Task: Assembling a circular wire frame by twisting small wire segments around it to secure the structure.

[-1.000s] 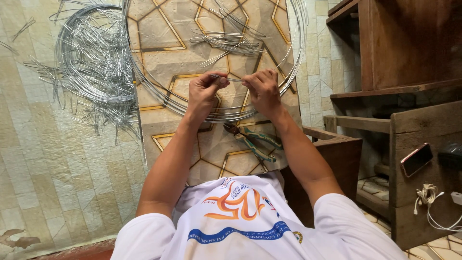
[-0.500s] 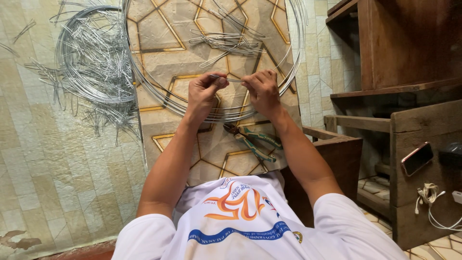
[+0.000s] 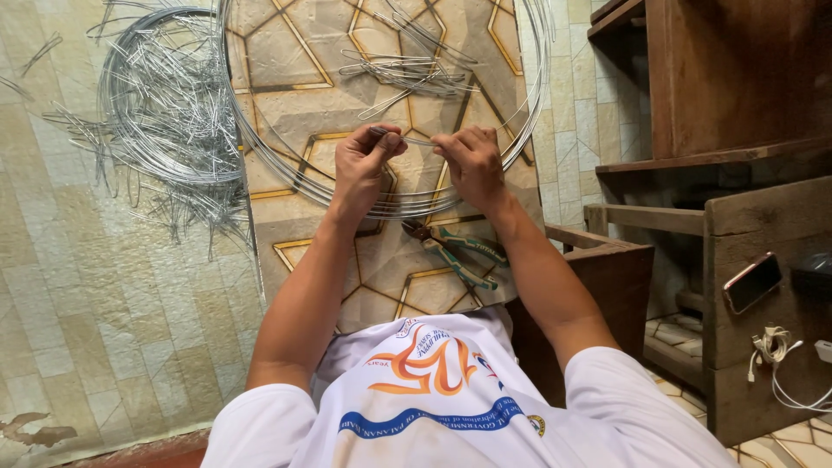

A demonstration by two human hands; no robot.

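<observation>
We work over a patterned floor mat (image 3: 286, 61), beige with gold and dark geometric lines, laid on a pale tiled floor (image 3: 87, 303). On the mat lies a large coil of wire (image 3: 537, 87), several thin, bright silver loops running in a wide circle whose near arc passes just under our hands. At the mat's left edge, spilling onto the floor, sits a tangled heap of wire (image 3: 165, 113), grey and bristling with cut ends. Toward the mat's far edge lies a small bundle of bent wire pieces (image 3: 407, 74).

Near the mat's near edge, between our forearms, lie green-handled pliers (image 3: 459, 256). On a wooden shelf at the right rests a phone (image 3: 752, 282).

Our left hand (image 3: 364, 165) and right hand (image 3: 472, 165) are raised close together over the coil's near arc. Between them runs a short wire piece (image 3: 414, 141), thin, silver and nearly straight. The left fingers (image 3: 386, 139) pinch one end tightly; the right fingers (image 3: 446, 143) are curled narrowly around the other end.
</observation>
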